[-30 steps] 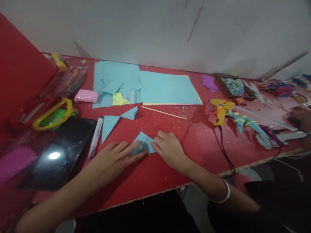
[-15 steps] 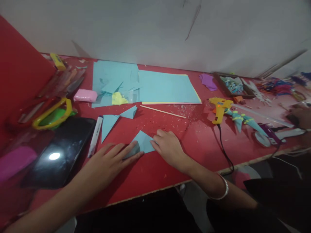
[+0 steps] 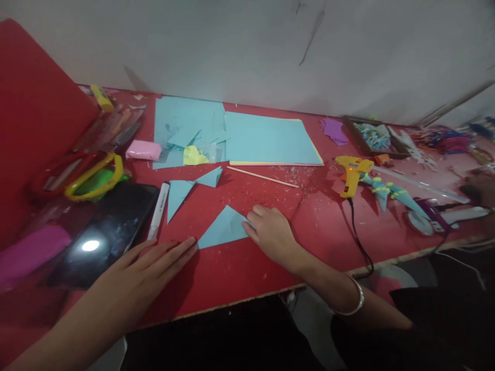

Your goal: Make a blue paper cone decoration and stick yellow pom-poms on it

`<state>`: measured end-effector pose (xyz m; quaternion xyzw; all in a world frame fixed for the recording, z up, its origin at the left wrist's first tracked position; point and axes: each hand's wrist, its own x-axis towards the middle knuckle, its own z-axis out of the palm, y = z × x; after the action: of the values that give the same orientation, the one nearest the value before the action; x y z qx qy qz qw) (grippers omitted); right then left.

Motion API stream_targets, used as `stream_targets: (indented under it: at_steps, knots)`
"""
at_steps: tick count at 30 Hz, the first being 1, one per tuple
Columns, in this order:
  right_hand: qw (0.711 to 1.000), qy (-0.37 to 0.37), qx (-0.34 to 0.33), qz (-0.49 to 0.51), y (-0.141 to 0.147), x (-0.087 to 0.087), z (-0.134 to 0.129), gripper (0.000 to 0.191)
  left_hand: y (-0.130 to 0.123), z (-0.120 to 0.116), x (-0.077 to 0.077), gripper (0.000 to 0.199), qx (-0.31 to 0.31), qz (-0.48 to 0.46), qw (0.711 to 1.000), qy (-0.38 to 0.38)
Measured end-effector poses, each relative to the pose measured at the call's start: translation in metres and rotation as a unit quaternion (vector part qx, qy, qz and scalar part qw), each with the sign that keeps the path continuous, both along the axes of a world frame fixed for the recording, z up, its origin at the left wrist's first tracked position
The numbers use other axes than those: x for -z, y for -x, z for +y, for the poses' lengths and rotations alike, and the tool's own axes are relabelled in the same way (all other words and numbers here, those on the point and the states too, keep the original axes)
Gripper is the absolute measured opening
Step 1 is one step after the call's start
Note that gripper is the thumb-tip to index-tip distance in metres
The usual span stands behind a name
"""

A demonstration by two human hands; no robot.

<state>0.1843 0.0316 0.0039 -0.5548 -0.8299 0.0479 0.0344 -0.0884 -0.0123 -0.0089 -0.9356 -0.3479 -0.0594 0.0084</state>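
A folded light-blue paper [image 3: 224,226] lies flat on the red table, wide on the right and narrowing to a point on the left. My right hand [image 3: 270,232] grips its right corner, thumb and fingers closed on the edge. My left hand [image 3: 150,270] rests flat with fingers stretched, their tips at the paper's left point. Beyond lie two more folded blue pieces, a larger triangle [image 3: 178,195] and a smaller one [image 3: 211,177]. A white marker [image 3: 158,211] is just past my left fingers.
Blue sheets [image 3: 270,139] lie at the back, with a thin stick [image 3: 263,176] before them. A yellow glue gun [image 3: 351,172] with a lit light and trailing cord is right. A black phone-like slab [image 3: 112,232] and yellow-handled scissors [image 3: 95,180] are left. The table's front edge [image 3: 232,305] is near.
My left hand has slid left along the folded paper to its point, uncovering its left part. My right hand stays at the right corner. The view has shifted slightly.
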Motion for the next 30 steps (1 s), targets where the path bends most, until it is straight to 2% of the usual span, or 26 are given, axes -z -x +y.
stream_targets:
  at_steps: [3,5,7,9,12,19,30]
  knots:
    - [0.999,-0.049,0.002,-0.009,0.001,0.002,-0.004,0.017,0.003,0.000,0.001,0.072,-0.014,0.017,0.999,0.039]
    - [0.993,-0.103,-0.050,-0.015,0.003,0.004,-0.009,0.024,0.003,0.001,0.001,0.069,-0.022,0.026,0.998,0.057]
    - [0.982,-0.139,-0.131,-0.009,0.005,0.004,-0.014,0.033,0.003,0.001,0.001,0.067,-0.027,0.028,0.997,0.068]
    - [0.971,-0.142,-0.191,0.002,0.009,0.003,-0.018,0.037,0.002,0.002,0.001,0.066,-0.025,0.024,0.997,0.066]
    - [0.967,-0.119,-0.224,0.006,0.014,0.000,-0.022,0.038,0.001,0.001,-0.001,0.065,-0.024,0.021,0.997,0.063]
    - [0.966,-0.087,-0.242,0.004,0.008,-0.002,-0.021,0.041,0.000,0.001,-0.002,0.068,-0.024,0.023,0.998,0.047]
    - [0.984,-0.021,-0.176,0.018,-0.037,-0.005,-0.025,0.043,0.007,0.004,0.005,0.070,-0.028,0.009,0.996,0.085]
